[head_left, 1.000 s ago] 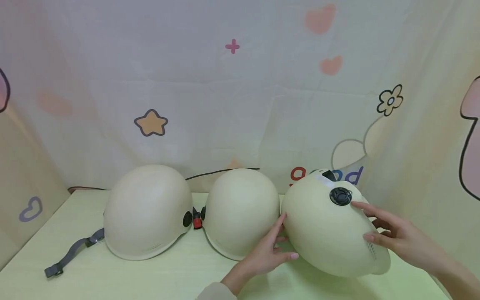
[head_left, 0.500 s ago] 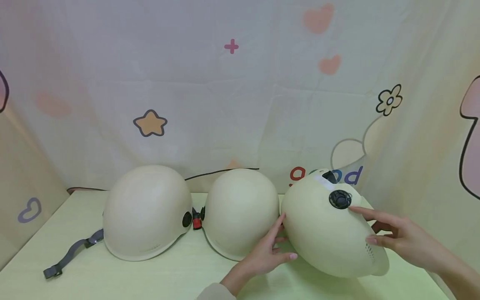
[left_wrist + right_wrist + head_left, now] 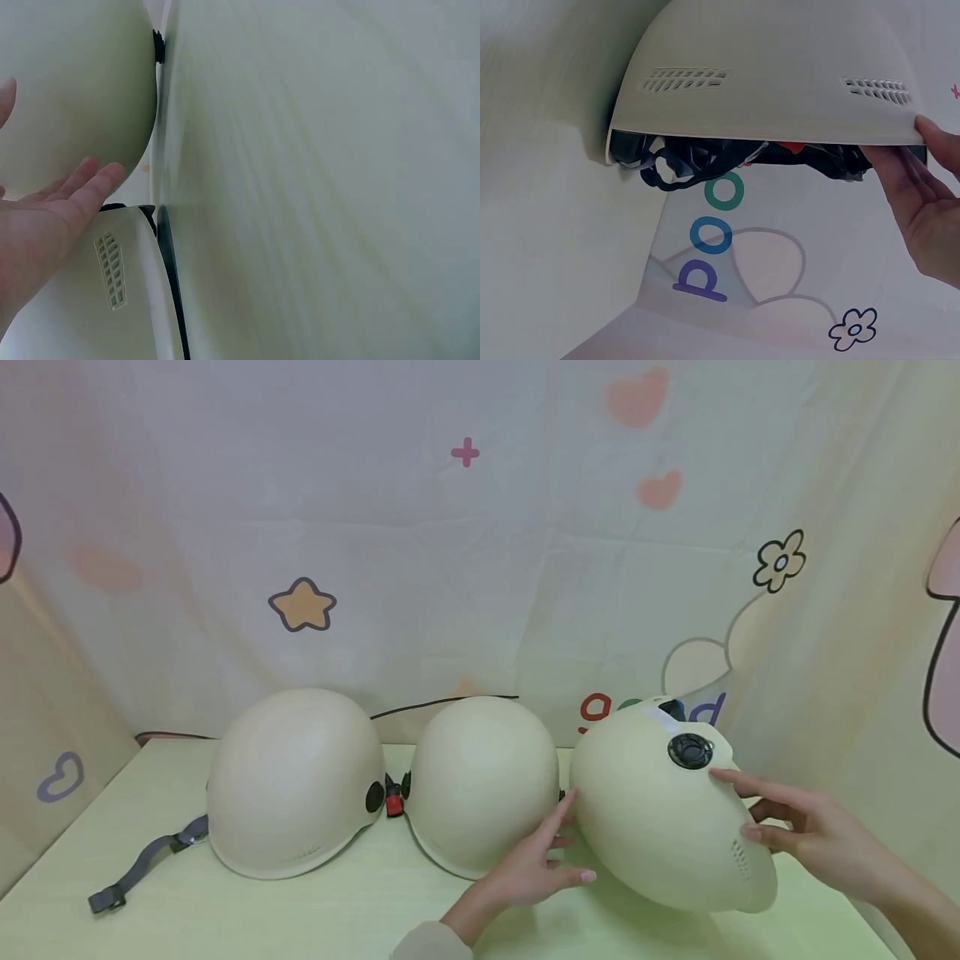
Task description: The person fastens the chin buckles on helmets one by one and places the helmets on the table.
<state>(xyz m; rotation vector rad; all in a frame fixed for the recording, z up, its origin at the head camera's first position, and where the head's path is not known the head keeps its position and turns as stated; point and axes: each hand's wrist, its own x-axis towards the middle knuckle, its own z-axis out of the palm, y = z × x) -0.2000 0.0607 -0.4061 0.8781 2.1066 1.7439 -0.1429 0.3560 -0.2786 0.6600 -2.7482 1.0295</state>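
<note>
A cream helmet (image 3: pixel 645 835) is tipped over at the right of the table, its black round side disc (image 3: pixel 690 751) facing up. My right hand (image 3: pixel 825 835) grips its rim, thumb outside and fingers tucked inside, as the right wrist view shows; dark straps (image 3: pixel 697 180) hang within the shell. My left hand (image 3: pixel 525 868) reaches between this helmet and the middle helmet (image 3: pixel 483 777), fingers extended. In the left wrist view its fingertips meet the tipped helmet's shell (image 3: pixel 82 90), and the middle helmet's vented side (image 3: pixel 111 270) lies below the hand.
A third cream helmet (image 3: pixel 292 777) sits upright on the left, a grey strap (image 3: pixel 142 868) trailing onto the pale table (image 3: pixel 322 918). Between it and the middle helmet shows a red and black buckle (image 3: pixel 393 799). A patterned curtain (image 3: pixel 420 568) rises behind the table.
The tipped helmet has turned and shifted slightly right with my right hand, leaving a small gap beside the middle helmet. My left hand has barely moved.
</note>
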